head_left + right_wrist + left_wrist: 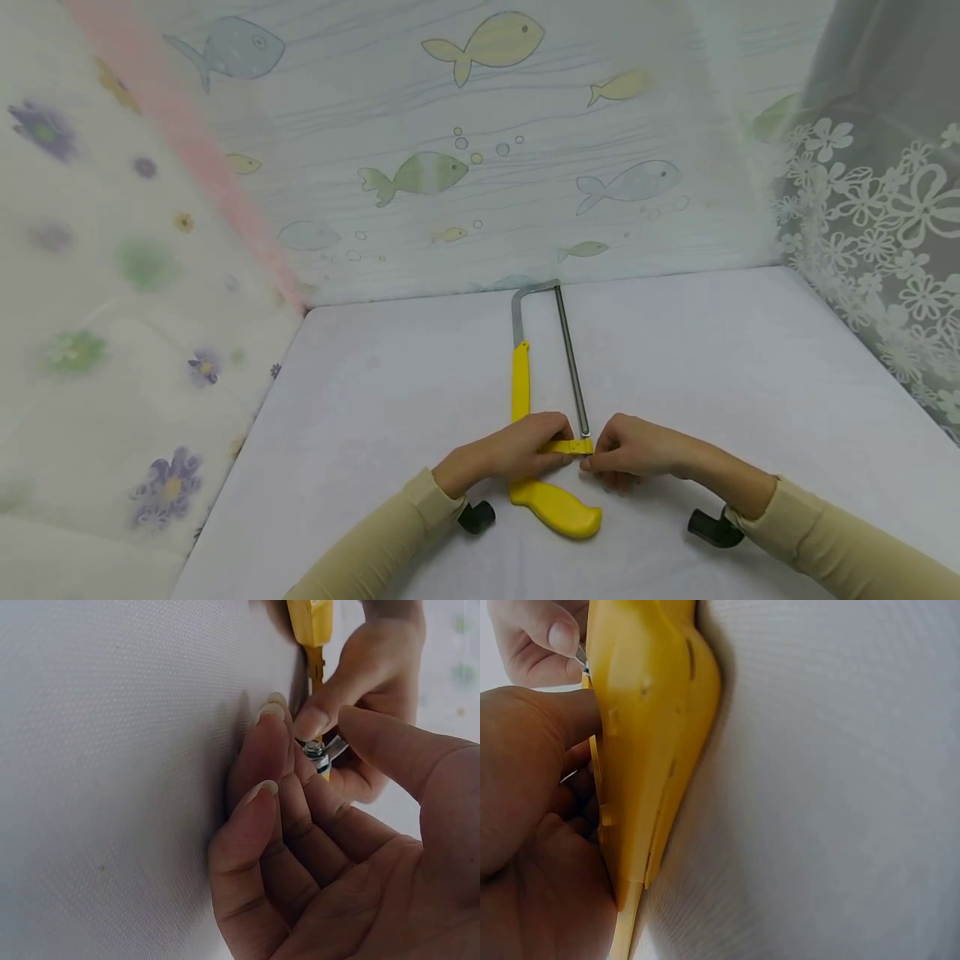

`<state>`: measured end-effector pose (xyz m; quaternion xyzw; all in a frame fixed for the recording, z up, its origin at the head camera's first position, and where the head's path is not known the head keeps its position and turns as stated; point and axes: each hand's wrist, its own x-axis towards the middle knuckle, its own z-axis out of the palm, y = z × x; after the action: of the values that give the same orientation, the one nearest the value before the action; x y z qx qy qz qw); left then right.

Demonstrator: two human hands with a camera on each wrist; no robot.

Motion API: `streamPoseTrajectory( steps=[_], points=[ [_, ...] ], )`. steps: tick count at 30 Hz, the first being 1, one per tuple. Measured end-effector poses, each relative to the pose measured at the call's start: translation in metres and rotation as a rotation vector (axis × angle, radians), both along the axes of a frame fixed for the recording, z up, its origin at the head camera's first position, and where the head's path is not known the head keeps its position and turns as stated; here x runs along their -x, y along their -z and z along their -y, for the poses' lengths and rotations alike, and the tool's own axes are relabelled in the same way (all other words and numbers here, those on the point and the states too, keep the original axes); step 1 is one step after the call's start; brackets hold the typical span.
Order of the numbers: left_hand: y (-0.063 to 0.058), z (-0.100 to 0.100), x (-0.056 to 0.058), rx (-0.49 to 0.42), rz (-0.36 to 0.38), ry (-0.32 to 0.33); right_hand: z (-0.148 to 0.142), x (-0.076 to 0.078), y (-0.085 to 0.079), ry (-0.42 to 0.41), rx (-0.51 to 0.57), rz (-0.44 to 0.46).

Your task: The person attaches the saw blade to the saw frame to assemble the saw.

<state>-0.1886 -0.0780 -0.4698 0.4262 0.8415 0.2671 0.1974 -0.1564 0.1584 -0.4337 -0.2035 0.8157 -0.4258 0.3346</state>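
A hacksaw with a yellow handle (558, 510) lies on the white-covered table, its grey frame end pointing away from me. The dark blade (572, 367) runs along its right side to a short yellow arm (576, 447). My left hand (517, 446) reaches over the frame and grips that arm, thumb on the near side. At the blade's near end, my right hand (637, 446) pinches a small metal wing nut (337, 747) between thumb and index finger; its other fingers curl beneath. In the left wrist view the yellow handle (641, 742) hides much of the left fingers.
White cloth covers the table (390, 367). A fish-print curtain (480, 125) hangs along the back edge, a flower-print one (112, 292) on the left and white lace (885, 217) on the right. Black camera mounts (716, 529) sit under both wrists.
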Motion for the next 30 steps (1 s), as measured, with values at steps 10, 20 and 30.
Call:
streamPoseTrajectory(
  steps=[10,20,30],
  points=[
    [-0.002,-0.001,-0.002,-0.008,-0.023,0.012,-0.007,-0.003,-0.001,0.005,0.005,-0.011],
    [-0.002,-0.002,-0.002,0.002,-0.026,0.005,-0.011,-0.003,0.002,0.016,0.016,-0.044],
    [-0.003,-0.001,-0.003,-0.008,-0.025,0.01,-0.01,-0.002,0.004,-0.012,0.06,-0.044]
  ],
)
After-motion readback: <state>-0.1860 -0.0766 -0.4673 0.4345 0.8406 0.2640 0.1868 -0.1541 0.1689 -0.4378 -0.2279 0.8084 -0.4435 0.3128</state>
